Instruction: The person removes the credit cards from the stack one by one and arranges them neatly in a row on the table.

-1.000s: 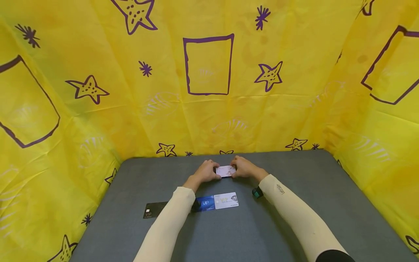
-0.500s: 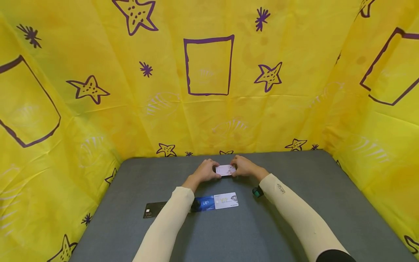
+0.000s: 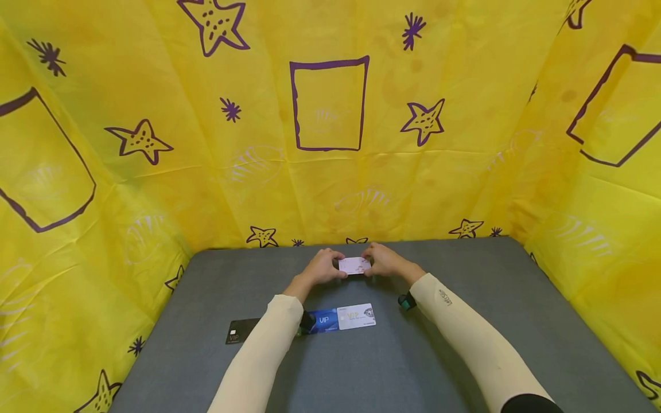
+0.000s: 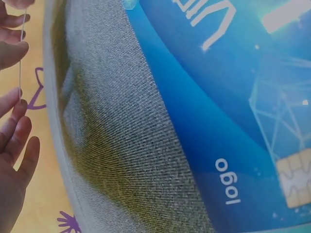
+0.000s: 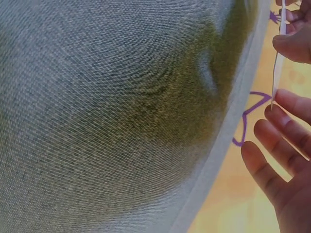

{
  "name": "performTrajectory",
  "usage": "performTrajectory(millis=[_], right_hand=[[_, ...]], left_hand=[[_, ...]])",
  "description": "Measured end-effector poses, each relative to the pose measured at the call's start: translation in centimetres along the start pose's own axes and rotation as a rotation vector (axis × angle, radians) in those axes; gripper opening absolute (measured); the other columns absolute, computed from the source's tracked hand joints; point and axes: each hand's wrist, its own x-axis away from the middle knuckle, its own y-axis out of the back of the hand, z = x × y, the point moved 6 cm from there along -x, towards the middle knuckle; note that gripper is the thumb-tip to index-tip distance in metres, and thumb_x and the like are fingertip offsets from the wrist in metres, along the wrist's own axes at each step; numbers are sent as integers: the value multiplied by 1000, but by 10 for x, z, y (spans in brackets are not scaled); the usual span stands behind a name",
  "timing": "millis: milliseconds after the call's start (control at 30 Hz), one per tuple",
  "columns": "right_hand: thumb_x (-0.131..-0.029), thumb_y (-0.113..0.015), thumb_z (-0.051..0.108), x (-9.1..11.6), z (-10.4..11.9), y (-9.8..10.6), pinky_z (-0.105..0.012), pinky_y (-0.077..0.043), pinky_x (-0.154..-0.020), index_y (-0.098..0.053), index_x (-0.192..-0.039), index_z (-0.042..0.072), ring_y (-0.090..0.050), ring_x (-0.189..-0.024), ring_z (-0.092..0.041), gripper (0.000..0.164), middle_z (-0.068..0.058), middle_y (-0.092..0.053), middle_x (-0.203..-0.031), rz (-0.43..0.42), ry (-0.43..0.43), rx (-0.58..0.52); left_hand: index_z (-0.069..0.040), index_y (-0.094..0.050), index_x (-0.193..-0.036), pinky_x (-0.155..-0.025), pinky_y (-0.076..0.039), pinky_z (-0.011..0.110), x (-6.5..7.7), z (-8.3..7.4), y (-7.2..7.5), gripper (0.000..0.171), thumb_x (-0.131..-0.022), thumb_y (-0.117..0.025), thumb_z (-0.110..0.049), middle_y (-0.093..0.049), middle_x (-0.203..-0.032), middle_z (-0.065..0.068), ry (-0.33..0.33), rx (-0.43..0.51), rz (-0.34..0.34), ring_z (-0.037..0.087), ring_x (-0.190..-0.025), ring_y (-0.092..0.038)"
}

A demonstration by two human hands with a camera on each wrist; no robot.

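Note:
Near the far side of the table, a pale pinkish-white card [image 3: 354,265] with a small floral print is held between both hands. My left hand [image 3: 321,267] pinches its left end between thumb and fingers. At the opposite end, my right hand [image 3: 386,262] pinches it the same way. Both wrist views catch the card edge-on as a thin line, with the left hand [image 4: 14,145] and the right hand [image 5: 286,141] at the frame borders and their lower fingers spread loosely. The held card is raised off the table.
Nearer on the grey table [image 3: 361,373] lies a row of cards: a white VIP card [image 3: 356,316], a blue VIP card [image 3: 327,320] and a black card [image 3: 240,331]. My left forearm [image 3: 268,350] hides the row's middle. A yellow patterned cloth [image 3: 330,189] walls the back and sides.
The held card and both hands have shifted slightly up and left in the head view. My left forearm has moved a little left. The row of cards has stayed put.

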Motion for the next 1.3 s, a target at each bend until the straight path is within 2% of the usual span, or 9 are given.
performTrajectory(millis=[500, 767, 900, 1133, 1300], right_hand=[[-80, -78, 23, 7, 8, 12, -43, -49, -91, -65, -118, -1, -57, -101, -26, 47, -14, -59, -114, -26, 21, -16], [-78, -78, 21, 14, 12, 21, -39, -48, -82, -66, -115, 0, -54, -92, -24, 44, -12, -57, -107, -76, 39, -46], [-78, -78, 20, 16, 14, 23, -38, -48, -83, -65, -116, 1, -54, -92, -23, 43, -12, -56, -107, -79, 41, -58], [-77, -78, 22, 21, 20, 30, -36, -47, -80, -66, -116, 2, -54, -92, -23, 45, -10, -55, -106, -115, 59, -62], [-77, -78, 23, 26, 25, 34, -36, -47, -81, -66, -117, 4, -53, -92, -22, 46, -10, -56, -105, -142, 69, -66]], left_hand=[[-8, -66, -123, -93, -43, 40, 8, -8, 15, 52, -78, -80, -29, -60, -119, 13, -5, 35, -31, 25, -106, -51], [-8, -65, -124, -95, -44, 41, 12, -14, 22, 53, -78, -80, -31, -62, -119, 13, -5, 25, -34, 25, -107, -52], [-8, -65, -124, -96, -44, 42, 14, -17, 25, 53, -78, -80, -30, -62, -120, 13, -4, 28, -42, 26, -108, -52], [-6, -66, -122, -93, -45, 43, 19, -24, 33, 51, -77, -81, -27, -62, -116, 14, -40, 35, -75, 27, -105, -54], [-6, -65, -122, -92, -45, 42, 26, -29, 39, 51, -78, -81, -27, -61, -115, 13, -22, 48, -73, 27, -104, -52]])
